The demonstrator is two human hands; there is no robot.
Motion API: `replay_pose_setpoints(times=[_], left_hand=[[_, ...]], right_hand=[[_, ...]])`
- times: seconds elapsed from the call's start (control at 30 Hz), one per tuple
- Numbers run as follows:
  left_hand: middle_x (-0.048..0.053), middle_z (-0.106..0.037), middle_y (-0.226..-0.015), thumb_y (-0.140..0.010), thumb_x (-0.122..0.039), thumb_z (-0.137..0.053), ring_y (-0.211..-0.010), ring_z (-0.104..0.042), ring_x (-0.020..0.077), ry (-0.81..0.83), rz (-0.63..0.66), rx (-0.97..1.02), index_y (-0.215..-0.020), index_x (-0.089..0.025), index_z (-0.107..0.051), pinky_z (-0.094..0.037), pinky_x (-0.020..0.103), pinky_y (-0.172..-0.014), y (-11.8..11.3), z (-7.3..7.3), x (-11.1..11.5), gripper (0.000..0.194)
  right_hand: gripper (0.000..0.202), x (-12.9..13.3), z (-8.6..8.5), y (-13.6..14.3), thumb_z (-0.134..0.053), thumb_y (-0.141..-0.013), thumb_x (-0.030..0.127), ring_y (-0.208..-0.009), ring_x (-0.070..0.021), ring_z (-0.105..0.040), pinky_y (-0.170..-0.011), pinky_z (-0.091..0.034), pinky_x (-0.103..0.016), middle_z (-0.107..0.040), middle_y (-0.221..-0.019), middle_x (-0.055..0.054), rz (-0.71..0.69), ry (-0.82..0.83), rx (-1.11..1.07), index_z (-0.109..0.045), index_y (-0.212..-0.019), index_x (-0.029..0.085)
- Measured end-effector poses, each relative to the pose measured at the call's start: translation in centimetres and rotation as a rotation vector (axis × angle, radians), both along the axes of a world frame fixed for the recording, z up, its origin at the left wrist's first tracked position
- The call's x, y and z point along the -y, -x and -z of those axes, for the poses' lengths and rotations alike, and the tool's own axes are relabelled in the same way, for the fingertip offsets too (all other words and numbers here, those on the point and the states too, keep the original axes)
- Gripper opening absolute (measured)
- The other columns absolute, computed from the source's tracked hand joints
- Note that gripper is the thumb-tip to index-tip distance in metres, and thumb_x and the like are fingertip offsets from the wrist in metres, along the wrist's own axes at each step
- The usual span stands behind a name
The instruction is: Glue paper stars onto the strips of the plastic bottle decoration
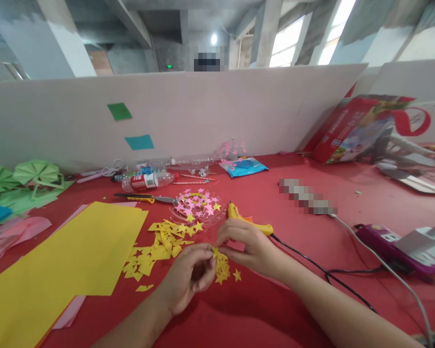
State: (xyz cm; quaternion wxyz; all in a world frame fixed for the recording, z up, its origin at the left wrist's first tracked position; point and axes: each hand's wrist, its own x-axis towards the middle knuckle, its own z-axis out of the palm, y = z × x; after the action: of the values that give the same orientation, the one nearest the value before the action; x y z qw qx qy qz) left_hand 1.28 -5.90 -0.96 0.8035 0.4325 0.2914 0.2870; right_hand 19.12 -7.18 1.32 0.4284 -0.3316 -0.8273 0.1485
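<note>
My left hand (184,280) is closed, its thumb and forefinger pinching a small yellow paper star (215,252). From the other side, the closed fingertips of my right hand (252,244) meet the same star. Just below lies a small pile of yellow stars (222,271), with a single loose star (237,275) to its right. A yellow glue gun (263,228) rests behind my right hand, partly covered by it. Beyond my fingers sits a clear plastic piece (217,220) covered with pink stars (188,206) and a few yellow ones. Yellow paper scraps (163,246) spread left of it.
Yellow paper sheets (72,261) cover the left side. A utility knife (141,197), plastic bottle (163,179) and blue packet (244,167) lie towards the white partition (203,111). Cables run right to a purple power strip (387,249). A red bag (348,128) leans at back right.
</note>
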Motion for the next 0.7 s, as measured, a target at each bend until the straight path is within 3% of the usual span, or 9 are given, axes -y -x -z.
replay_pose_setpoints(times=[0.3,0.47,0.6,0.7], left_hand=[[-0.009,-0.029,-0.032,-0.075,-0.026,-0.051,-0.029,-0.016,0.004,0.167,0.073,0.106,-0.058,-0.018,-0.049,-0.014,0.018,-0.035,0.1,0.0,-0.3,0.018],[-0.009,-0.029,-0.032,-0.074,-0.026,-0.051,-0.029,-0.016,0.004,0.159,0.075,0.088,-0.058,-0.018,-0.05,-0.014,0.019,-0.035,0.0,0.0,-0.1,0.018],[-0.007,-0.038,-0.039,-0.073,-0.029,-0.051,-0.031,-0.022,0.004,-0.023,0.015,-0.078,-0.061,-0.018,-0.051,-0.012,0.02,-0.035,0.4,-0.2,0.0,0.016],[-0.006,-0.042,-0.045,-0.076,-0.027,-0.051,-0.038,-0.034,0.0068,-0.427,-0.08,-0.299,-0.065,-0.018,-0.052,-0.024,0.02,-0.04,1.1,-1.1,-0.1,0.014]], right_hand=[[0.007,0.2,-0.1,0.1,-0.057,-0.089,0.021,-0.075,-0.0128,-0.058,-0.069,-0.05,-0.028,-0.063,-0.078,-0.002,-0.036,0.115,-0.037,-0.061,-0.084,0.019],[0.012,0.3,-0.2,0.1,-0.055,-0.09,0.024,-0.072,-0.0122,-0.058,-0.067,-0.05,-0.026,-0.062,-0.076,-0.002,-0.018,0.157,-0.05,-0.06,-0.08,0.019],[0.014,0.4,-0.3,0.0,-0.054,-0.09,0.024,-0.067,-0.0113,-0.057,-0.064,-0.048,-0.023,-0.062,-0.073,-0.001,0.054,0.151,-0.117,-0.058,-0.077,0.019],[0.012,0.4,-0.7,-0.5,-0.054,-0.088,0.023,-0.062,-0.0104,-0.055,-0.058,-0.045,-0.021,-0.061,-0.069,0.0,0.194,0.14,-0.12,-0.057,-0.077,0.019]])
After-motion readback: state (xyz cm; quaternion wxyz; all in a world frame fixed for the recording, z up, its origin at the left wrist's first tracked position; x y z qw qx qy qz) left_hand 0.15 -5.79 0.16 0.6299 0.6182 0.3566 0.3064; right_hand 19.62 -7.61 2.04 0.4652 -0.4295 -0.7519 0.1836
